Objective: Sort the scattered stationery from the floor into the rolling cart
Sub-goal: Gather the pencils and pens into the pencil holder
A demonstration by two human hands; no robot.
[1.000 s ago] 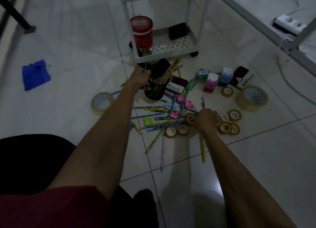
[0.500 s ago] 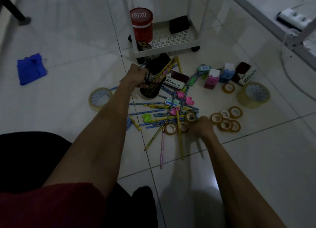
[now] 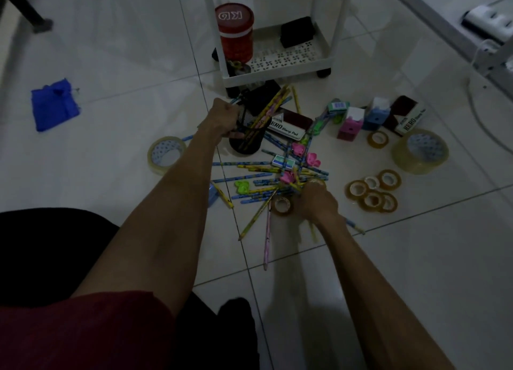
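Pencils (image 3: 266, 175): scattered on the tiled floor, just before the rolling cart (image 3: 280, 67).
Right hand (image 3: 316, 203): closed on pencils from the pile.
Left hand (image 3: 222, 118): clamped on the mesh pencil cup (image 3: 247, 139), which stands tilted.
Technique: gather pencils parallel, feed tips-first; keep the cup steady.
Cup contents: several pencils.
Cart shelf: red canister (image 3: 236, 33), dark box (image 3: 297, 32).

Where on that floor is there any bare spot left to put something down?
Bare tile lies between the blue cloth and the tape roll, and right of the small tape rings. The middle is crowded: pencils lie crisscrossed between the mesh pencil cup and the right hand.
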